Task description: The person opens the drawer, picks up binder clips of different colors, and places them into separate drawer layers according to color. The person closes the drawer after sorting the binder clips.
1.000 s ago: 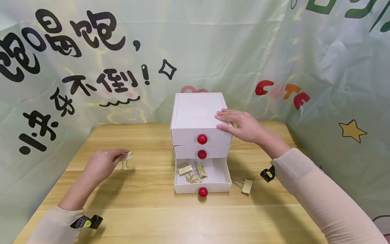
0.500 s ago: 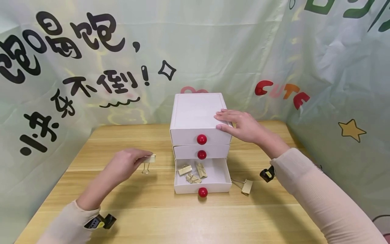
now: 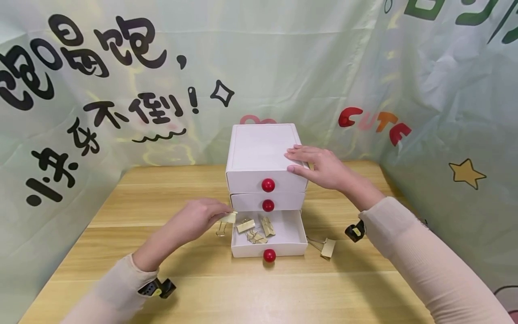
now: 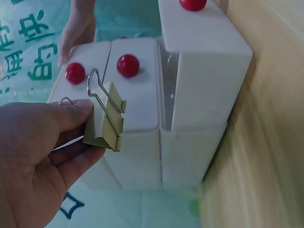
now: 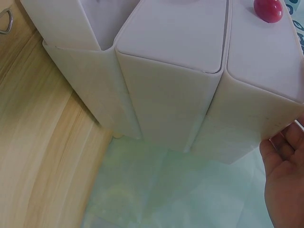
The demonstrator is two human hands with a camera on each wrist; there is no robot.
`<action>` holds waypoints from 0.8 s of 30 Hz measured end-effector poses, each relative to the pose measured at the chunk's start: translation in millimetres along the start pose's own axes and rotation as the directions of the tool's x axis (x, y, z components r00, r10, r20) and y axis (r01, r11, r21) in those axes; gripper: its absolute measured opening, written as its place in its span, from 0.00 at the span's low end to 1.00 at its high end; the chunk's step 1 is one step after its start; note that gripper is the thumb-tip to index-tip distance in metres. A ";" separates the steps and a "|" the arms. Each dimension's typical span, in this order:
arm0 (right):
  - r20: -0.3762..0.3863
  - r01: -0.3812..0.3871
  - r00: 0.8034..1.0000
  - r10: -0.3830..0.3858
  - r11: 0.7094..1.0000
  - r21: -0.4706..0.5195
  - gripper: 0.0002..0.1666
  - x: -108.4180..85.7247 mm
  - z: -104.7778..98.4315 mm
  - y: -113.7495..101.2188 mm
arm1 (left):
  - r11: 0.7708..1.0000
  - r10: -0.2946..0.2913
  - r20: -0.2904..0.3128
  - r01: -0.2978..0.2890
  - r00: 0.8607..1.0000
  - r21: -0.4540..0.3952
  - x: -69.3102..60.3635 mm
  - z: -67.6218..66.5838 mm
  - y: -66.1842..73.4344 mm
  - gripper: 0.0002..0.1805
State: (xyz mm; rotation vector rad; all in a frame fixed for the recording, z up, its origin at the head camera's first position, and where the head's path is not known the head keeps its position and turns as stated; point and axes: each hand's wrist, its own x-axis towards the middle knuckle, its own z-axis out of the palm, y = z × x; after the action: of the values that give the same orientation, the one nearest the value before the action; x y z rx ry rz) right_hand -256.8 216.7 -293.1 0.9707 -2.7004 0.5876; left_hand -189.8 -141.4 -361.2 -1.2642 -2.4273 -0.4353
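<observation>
A pale gold binder clip point(image 4: 105, 116) is pinched between the thumb and fingers of my left hand point(image 3: 198, 219), with its wire handles sticking out. The hand holds it just left of the pulled-out bottom drawer point(image 3: 289, 248) of a white drawer box point(image 3: 265, 146). Several gold binder clips point(image 3: 267, 226) lie inside that drawer. On the box's right top edge rests my right hand point(image 3: 321, 166), its fingers spread over the lid. In the right wrist view some of its fingers point(image 5: 270, 156) touch the box's side. The upper two drawers are closed.
Another binder clip point(image 3: 328, 248) lies on the wooden table point(image 3: 259, 292) just right of the open drawer. Each drawer front carries a round red knob point(image 3: 268, 185). A printed cloth backdrop point(image 3: 279, 67) hangs behind and beside the table.
My left hand has carried the binder clip rightward across the table, up to the open drawer's left side. My right hand stays on the box.
</observation>
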 end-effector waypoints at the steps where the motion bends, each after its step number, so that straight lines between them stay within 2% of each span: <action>1: 0.002 0.000 1.000 0.000 1.000 0.001 0.31 0.1 0.1 -0.2 | 1.000 0.013 0.009 -0.013 1.000 -0.012 2.4 2.6 1.8 0.10; 7: 0.001 0.009 1.000 -0.009 1.000 -0.001 0.31 0.3 0.0 -0.4 | 0.996 0.033 0.078 -0.026 0.996 -0.086 15.5 18.6 10.8 0.09; 10: -0.006 0.012 1.000 -0.012 1.000 -0.003 0.31 0.4 -0.7 -0.4 | 0.996 0.051 0.102 -0.043 0.993 -0.077 23.0 27.4 13.7 0.08; 13: -0.007 0.010 1.000 -0.010 1.000 -0.001 0.31 0.1 -1.1 -0.3 | 0.995 0.095 0.120 -0.092 0.988 -0.028 30.7 36.6 16.0 0.07; 17: -0.002 0.007 1.000 -0.007 1.000 -0.001 0.31 -0.1 -1.0 -0.8 | 0.986 0.155 0.157 -0.162 0.976 0.035 39.8 47.4 19.5 0.06; 21: 0.000 0.007 1.000 -0.007 1.000 -0.001 0.31 0.1 -0.9 -0.9 | 0.979 0.185 0.203 -0.198 0.962 0.047 47.7 56.3 23.4 0.07; 24: -0.005 0.008 1.000 -0.008 1.000 0.004 0.31 0.0 -1.1 -0.9 | 0.969 0.222 0.236 -0.242 0.946 0.056 52.4 62.4 25.7 0.09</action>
State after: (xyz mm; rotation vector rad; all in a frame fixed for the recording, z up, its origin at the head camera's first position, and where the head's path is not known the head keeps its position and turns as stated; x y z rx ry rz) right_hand -256.1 216.6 -291.9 0.9796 -2.6902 0.5940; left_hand -207.4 -62.8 -389.9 -1.6166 -2.4059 -0.1256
